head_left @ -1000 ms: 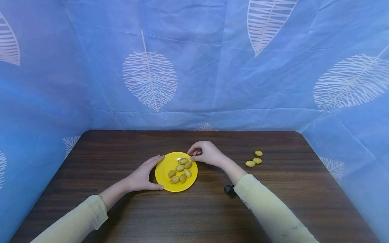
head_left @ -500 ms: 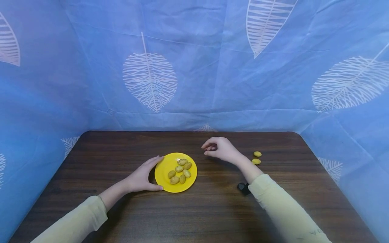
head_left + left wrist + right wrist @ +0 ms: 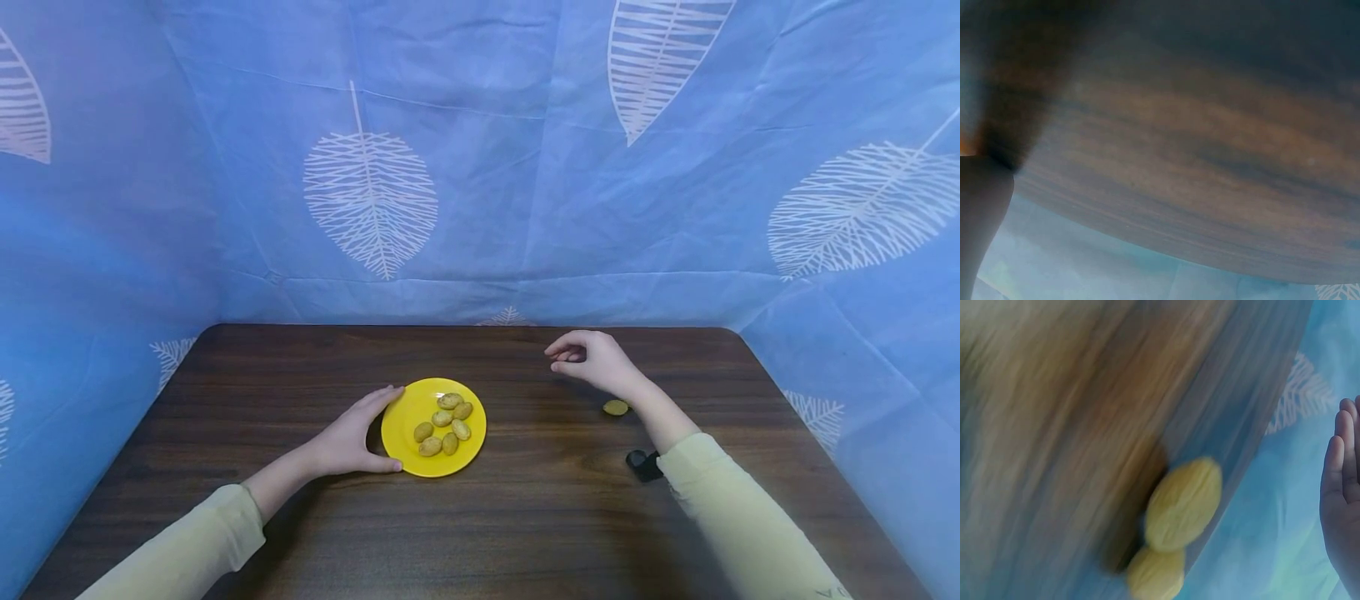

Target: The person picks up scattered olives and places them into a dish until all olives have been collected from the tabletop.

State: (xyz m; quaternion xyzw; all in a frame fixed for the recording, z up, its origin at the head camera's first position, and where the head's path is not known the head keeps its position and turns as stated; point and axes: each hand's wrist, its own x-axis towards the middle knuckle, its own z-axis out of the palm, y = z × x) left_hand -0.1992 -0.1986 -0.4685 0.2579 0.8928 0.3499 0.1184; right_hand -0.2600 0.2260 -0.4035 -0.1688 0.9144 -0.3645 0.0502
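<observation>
A round yellow plate (image 3: pixel 401 421) bears several yellow-brown oval pieces (image 3: pixel 442 418) with mottled skins, like small dried fruits or nuts. My left hand (image 3: pixel 356 433) holds the plate's left rim, fingers at the far side and thumb at the near side. To the right, my right hand (image 3: pixel 592 358) hovers over the table with loosely bent fingers and nothing visible in them. One loose oval piece (image 3: pixel 616 407) shows beside the right wrist. The right wrist view has two ridged yellow pieces close together, the larger piece (image 3: pixel 1184 505) above the smaller piece (image 3: pixel 1157 574).
The dark wood table (image 3: pixel 480 533) has rounded far corners. Behind it hangs a blue cloth (image 3: pixel 495 192) with white leaf prints, which also lines both sides. A small black device (image 3: pixel 642 465) shows at the right sleeve.
My right hand has moved from the plate's right rim out to the right, nearer the loose pieces, and its arm now hides some of them. The left hand and plate have stayed put.
</observation>
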